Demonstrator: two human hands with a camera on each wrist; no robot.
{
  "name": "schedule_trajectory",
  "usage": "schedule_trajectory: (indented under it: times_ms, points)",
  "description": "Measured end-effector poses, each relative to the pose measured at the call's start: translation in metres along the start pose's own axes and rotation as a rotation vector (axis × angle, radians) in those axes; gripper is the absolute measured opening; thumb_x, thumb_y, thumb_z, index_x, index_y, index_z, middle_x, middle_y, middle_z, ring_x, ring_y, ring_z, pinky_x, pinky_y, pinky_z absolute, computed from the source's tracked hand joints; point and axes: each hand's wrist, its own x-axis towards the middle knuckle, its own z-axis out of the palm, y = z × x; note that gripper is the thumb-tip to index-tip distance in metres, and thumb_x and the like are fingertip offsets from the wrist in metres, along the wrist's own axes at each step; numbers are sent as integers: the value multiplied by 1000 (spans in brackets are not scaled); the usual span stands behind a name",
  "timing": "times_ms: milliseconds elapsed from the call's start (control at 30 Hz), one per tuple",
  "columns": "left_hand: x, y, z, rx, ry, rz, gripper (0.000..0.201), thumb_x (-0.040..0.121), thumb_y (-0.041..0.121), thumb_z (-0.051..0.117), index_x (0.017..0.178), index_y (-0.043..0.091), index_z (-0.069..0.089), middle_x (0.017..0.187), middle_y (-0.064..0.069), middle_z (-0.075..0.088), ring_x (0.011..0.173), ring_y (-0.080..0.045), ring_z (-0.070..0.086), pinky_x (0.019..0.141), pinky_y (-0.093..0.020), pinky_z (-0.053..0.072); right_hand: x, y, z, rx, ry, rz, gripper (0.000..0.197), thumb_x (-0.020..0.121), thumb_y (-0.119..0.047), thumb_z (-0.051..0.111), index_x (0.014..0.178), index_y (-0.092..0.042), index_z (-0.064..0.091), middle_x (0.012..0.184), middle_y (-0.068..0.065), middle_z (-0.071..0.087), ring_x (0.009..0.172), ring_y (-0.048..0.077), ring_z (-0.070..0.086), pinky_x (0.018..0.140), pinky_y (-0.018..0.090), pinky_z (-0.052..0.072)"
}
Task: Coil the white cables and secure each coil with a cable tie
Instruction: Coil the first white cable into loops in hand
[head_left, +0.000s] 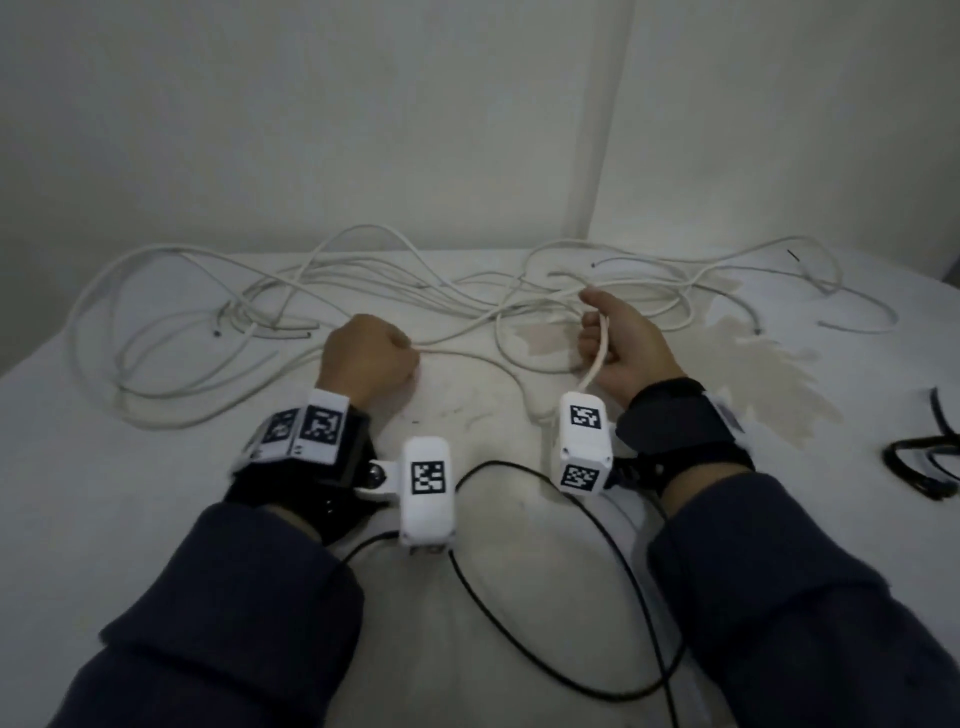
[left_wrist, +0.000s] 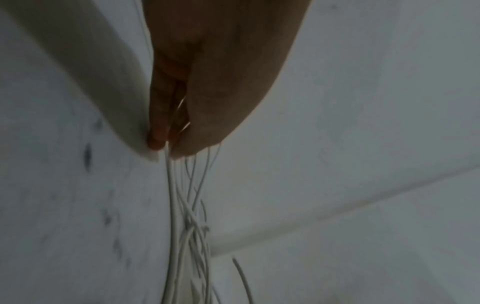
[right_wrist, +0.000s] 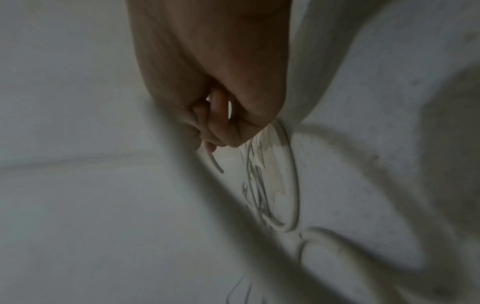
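Several white cables (head_left: 363, 280) lie tangled across the far half of the white table (head_left: 156, 519). My left hand (head_left: 371, 358) is a fist at the table's middle, gripping one white cable (head_left: 457, 354) that leaves it to the right. In the left wrist view the left hand (left_wrist: 168, 142) pinches a cable (left_wrist: 171, 195) that runs away from it. My right hand (head_left: 613, 338) is palm up, fingers curled round a white cable (head_left: 601, 343) crossing its palm. The right wrist view shows the right hand (right_wrist: 207, 139) with a short cable end (right_wrist: 214, 162) sticking out.
Black cable ties or cords (head_left: 924, 462) lie at the table's right edge. A black wire (head_left: 519, 623) from the wrist cameras loops over the near part of the table. A pale wall (head_left: 363, 130) stands right behind the table. Stains (head_left: 769, 374) mark the surface at right.
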Motion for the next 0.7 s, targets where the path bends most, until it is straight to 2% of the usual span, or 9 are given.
schedule_trajectory:
  times_ms: [67, 133, 233, 333, 400, 467, 533, 600, 700]
  points:
    - [8, -15, -5, -130, 13, -45, 18, 80, 19, 72, 88, 3, 74, 92, -13, 73, 89, -22, 69, 84, -29, 52, 2, -3, -5, 2, 63, -67, 21, 95, -13, 56, 76, -11, 49, 56, 0, 39, 31, 5, 27, 27, 16, 20]
    - [7, -18, -4, -596, -82, -158, 20, 84, 14, 70, 98, 0, 69, 89, -11, 69, 75, -16, 69, 82, -28, 55, 2, -4, -8, -103, 168, -150, 19, 95, -14, 57, 77, -12, 50, 63, 3, 45, 39, 6, 35, 30, 15, 24]
    - [2, -6, 5, -1157, -223, -211, 20, 88, 7, 62, 108, 8, 61, 97, -2, 63, 91, -19, 60, 96, -31, 46, 3, -2, -11, -181, 281, -235, 19, 96, -15, 57, 81, -15, 46, 68, 6, 50, 45, 8, 41, 33, 14, 35]
    - [-8, 14, 12, -1408, -252, -212, 59, 88, 7, 61, 139, 27, 39, 114, 7, 54, 113, -30, 52, 108, -39, 38, 3, 2, -12, -203, 329, -289, 24, 95, -14, 58, 79, -18, 41, 68, 7, 50, 48, 12, 45, 35, 14, 40]
    - [-14, 23, 15, -1409, -315, -242, 67, 85, 9, 65, 136, 37, 33, 115, 2, 51, 115, -32, 51, 104, -41, 41, -1, 6, -10, -234, 325, -297, 24, 95, -15, 58, 78, -18, 42, 67, 8, 50, 46, 12, 45, 34, 14, 39]
    - [-25, 32, 17, -1320, -504, -244, 48, 81, 11, 66, 123, 25, 46, 112, -11, 58, 106, -30, 58, 98, -40, 45, -6, 13, -5, -242, 289, -289, 23, 95, -13, 58, 77, -17, 43, 63, 8, 49, 37, 8, 42, 33, 14, 35]
    - [-34, 36, 20, -1059, -631, -139, 30, 85, 5, 65, 113, 11, 57, 113, -20, 64, 99, -24, 63, 96, -32, 47, -14, 22, -1, -228, 249, -251, 23, 95, -12, 58, 77, -15, 44, 60, 7, 47, 30, 4, 39, 32, 13, 32]
    - [-37, 39, 22, -813, -626, -2, 34, 82, 3, 70, 115, 8, 61, 113, -15, 66, 95, -19, 63, 92, -30, 49, -22, 27, 2, -193, 232, -204, 21, 95, -11, 57, 78, -13, 45, 60, 6, 46, 29, 3, 37, 31, 12, 31]
    - [-42, 41, 11, -371, -534, 199, 24, 80, 35, 74, 99, 21, 73, 95, 0, 66, 84, -13, 60, 84, -28, 48, -33, 24, 4, -134, 244, -175, 17, 95, -11, 57, 83, -14, 45, 63, 6, 48, 30, 2, 39, 33, 12, 34]
